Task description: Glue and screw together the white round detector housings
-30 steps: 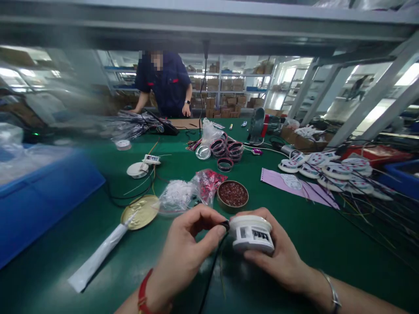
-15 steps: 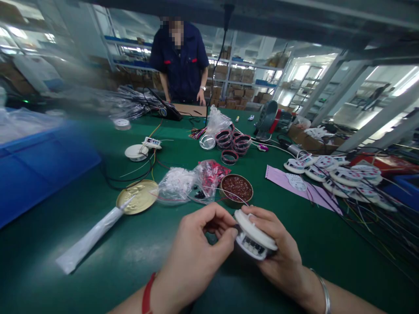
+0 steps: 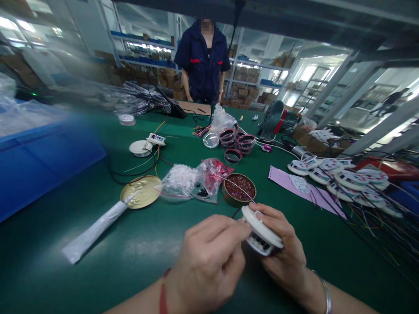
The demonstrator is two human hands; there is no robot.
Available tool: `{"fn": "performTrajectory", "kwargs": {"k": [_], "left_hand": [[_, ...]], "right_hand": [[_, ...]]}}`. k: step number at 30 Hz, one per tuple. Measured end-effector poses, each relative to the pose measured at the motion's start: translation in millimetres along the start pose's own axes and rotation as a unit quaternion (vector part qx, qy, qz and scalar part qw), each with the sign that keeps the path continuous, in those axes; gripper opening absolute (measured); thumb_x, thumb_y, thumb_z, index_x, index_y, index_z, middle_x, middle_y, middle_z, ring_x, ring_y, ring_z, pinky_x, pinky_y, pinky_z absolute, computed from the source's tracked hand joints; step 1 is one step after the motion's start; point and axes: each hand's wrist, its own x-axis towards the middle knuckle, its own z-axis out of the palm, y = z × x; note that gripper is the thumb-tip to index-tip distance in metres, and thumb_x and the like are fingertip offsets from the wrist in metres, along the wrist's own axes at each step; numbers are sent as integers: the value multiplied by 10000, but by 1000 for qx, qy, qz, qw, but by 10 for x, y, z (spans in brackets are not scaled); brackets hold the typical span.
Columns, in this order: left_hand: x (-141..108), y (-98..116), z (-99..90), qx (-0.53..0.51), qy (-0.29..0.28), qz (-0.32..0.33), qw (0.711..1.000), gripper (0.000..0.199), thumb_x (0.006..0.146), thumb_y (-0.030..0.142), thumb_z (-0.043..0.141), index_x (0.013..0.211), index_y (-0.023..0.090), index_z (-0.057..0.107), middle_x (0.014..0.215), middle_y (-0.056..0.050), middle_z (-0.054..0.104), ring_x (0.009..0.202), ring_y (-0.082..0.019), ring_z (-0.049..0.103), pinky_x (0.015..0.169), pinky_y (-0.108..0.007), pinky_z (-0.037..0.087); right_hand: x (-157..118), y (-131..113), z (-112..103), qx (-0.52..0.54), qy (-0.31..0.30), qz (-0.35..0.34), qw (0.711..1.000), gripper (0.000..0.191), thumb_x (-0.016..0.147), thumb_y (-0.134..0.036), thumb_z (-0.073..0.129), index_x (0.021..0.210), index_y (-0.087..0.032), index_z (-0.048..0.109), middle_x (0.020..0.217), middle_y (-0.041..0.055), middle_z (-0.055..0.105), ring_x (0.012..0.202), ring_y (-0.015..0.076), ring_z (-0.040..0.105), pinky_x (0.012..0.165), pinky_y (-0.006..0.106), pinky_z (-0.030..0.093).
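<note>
My right hand [image 3: 288, 248] grips a white round plastic housing [image 3: 262, 227], tilted, with a row of dark slots along its lower side. Thin wires run from it toward the tin. My left hand [image 3: 211, 257] is closed, its fingertips pressed at the housing's left edge; whatever they pinch is hidden and slightly blurred. Just beyond the hands stands a round tin [image 3: 239, 190] of reddish-brown granules. Beside it lie a bag of small white parts [image 3: 180, 181] and a clear bag with red packets [image 3: 212, 172].
A blue bin [image 3: 49, 159] stands at left. A white tube [image 3: 96, 231] rests on a gold lid [image 3: 142, 192]. Wired white housings [image 3: 353, 176] crowd the right, beside pink paper [image 3: 304, 192]. Behind are clear rings [image 3: 237, 141], a blower [image 3: 275, 120] and a standing person [image 3: 203, 61].
My left hand has turned over, its knuckles now facing up, fingers still at the housing's edge. The view has shifted slightly. The person opposite has drawn their arms back from the table.
</note>
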Motion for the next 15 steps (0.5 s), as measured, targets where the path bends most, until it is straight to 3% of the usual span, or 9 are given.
{"fn": "performTrajectory", "kwargs": {"k": [2, 6, 15], "left_hand": [[-14, 6, 8, 3, -6, 14, 1000, 371, 795, 18, 487, 1104, 189, 600, 1000, -52, 680, 914, -166, 629, 814, -267, 502], [-11, 11, 39, -24, 35, -48, 998, 328, 812, 31, 472, 1057, 206, 603, 951, -29, 686, 858, -147, 637, 764, -248, 514], [-62, -31, 73, -42, 11, -11, 999, 428, 790, -23, 425, 1095, 218, 603, 1019, -56, 649, 944, -160, 600, 796, -273, 514]], "right_hand": [[10, -4, 2, 14, 10, 6, 1000, 623, 730, 43, 599, 1264, -218, 412, 1239, 124, 488, 1182, 255, 483, 942, 421, 466], [27, -20, 13, 46, 29, 29, 998, 577, 750, 14, 601, 1242, -230, 425, 1226, 116, 502, 1182, 244, 484, 931, 397, 470], [-12, -18, 34, 81, 46, 55, 994, 570, 758, -34, 621, 1232, -279, 420, 1204, 94, 530, 1167, 253, 502, 922, 417, 475]]}}
